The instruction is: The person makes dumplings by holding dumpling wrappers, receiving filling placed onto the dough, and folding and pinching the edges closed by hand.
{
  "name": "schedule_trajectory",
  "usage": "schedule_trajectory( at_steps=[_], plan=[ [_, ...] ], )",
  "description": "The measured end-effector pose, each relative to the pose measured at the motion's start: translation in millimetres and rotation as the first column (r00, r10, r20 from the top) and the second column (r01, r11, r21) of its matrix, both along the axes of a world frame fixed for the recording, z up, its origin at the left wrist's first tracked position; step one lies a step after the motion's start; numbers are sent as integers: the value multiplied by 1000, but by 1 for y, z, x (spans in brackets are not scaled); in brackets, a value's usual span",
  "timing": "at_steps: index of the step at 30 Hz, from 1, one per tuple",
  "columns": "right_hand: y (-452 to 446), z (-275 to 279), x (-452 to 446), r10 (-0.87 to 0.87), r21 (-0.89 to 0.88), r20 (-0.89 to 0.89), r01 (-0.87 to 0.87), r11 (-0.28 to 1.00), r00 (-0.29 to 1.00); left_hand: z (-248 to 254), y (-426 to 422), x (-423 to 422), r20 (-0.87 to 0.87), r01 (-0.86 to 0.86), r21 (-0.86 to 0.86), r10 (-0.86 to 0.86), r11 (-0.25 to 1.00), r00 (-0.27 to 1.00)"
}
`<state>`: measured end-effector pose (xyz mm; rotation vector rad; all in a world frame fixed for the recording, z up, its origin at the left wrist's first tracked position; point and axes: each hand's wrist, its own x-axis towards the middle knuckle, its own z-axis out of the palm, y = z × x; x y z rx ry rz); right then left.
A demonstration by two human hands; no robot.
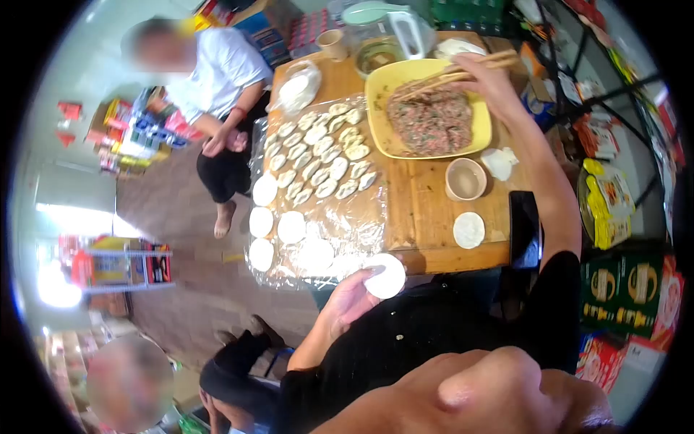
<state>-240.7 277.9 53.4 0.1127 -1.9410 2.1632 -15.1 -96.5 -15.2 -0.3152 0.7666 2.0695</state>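
A round white dough wrapper [385,276] lies in my left hand [352,296], held at the table's near edge. My right hand [491,81] grips a pair of wooden chopsticks [434,85], their tips in the minced filling [432,121]. The filling sits in a yellow bowl [377,134]. Several folded dumplings [316,134] rest in rows on clear plastic film, with several flat wrappers [291,227] nearer me. Another wrapper [468,230] lies on bare wood, below a small cup [465,179].
A phone [524,228] lies at the table's right edge. At the back are a paper cup [332,45], a clear jug [379,54] and a white bag [297,87]. A person [220,76] sits at the far left; another person [242,383] is lower left. Shelves with packages stand right.
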Motion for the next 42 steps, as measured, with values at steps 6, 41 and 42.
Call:
schedule_trajectory(
  at_steps=[6,41,42],
  plan=[
    [-22,-9,-2,98,114,95,-108,988,991,6,3,2,23,-26,-2,26,1000,999],
    [8,-1,9,-23,200,-48,32,979,999,-1,-1,4,60,-33,-46,35,998,998],
    [5,0,12,0,244,-46,11,970,999,2,1,3,51,-46,-56,48,997,998]
  ],
)
